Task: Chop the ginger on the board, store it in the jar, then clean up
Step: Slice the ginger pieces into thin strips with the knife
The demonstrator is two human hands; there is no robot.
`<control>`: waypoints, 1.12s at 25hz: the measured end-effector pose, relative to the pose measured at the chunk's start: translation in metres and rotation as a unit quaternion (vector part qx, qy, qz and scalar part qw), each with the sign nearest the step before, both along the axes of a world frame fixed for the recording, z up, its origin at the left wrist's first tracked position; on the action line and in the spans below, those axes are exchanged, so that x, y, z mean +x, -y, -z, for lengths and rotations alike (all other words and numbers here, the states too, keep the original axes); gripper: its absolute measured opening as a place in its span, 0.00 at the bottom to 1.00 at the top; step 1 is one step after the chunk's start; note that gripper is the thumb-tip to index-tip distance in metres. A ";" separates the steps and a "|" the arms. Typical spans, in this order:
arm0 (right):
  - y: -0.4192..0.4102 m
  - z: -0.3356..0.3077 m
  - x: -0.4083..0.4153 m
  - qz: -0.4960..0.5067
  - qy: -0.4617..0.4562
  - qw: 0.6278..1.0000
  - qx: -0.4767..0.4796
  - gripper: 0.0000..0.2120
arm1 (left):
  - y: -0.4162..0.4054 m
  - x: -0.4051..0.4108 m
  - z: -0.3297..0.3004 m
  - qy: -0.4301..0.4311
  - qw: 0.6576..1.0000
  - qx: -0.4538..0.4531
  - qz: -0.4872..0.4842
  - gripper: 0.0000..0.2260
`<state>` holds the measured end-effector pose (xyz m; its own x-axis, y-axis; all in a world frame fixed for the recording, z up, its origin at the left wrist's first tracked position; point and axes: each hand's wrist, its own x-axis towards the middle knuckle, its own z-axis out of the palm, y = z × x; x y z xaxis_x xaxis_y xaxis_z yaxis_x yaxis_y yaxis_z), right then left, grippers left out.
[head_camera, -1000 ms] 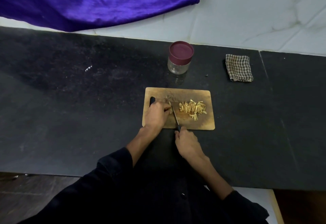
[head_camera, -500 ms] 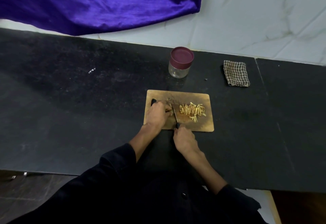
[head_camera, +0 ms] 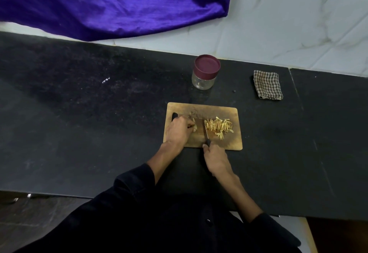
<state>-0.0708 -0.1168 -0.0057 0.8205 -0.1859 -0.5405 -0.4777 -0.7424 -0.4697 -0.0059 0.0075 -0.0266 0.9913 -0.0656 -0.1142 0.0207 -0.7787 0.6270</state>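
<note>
No readable text, labels or numbers on anything here.

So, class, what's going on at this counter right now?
A person is chopping ginger on a wooden cutting board. The right hand holds the knife, blade down on the board, while the left hand steadies the uncut ginger piece. A pile of cut strips lies right of the blade. The jar behind the board has its lid on, and a checked cloth lies to the right.
</note>
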 end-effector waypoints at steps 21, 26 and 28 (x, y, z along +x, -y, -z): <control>-0.002 0.006 0.006 -0.084 -0.006 0.996 -0.021 0.13 | 0.001 -0.004 0.011 0.049 0.998 -0.028 -0.011 0.10; -0.008 0.005 0.005 -0.078 -0.033 0.995 -0.045 0.13 | 0.001 -0.004 0.013 0.040 0.999 -0.029 -0.019 0.10; -0.007 0.008 -0.002 -0.066 -0.037 0.996 -0.037 0.14 | 0.001 -0.003 0.013 0.039 0.999 -0.029 -0.017 0.10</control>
<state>-0.0729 -0.1095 -0.0142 0.7985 -0.1195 -0.5900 -0.4045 -0.8324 -0.3788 -0.0093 0.0063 -0.0396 0.9988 -0.0352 -0.0330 -0.0039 -0.7404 0.6722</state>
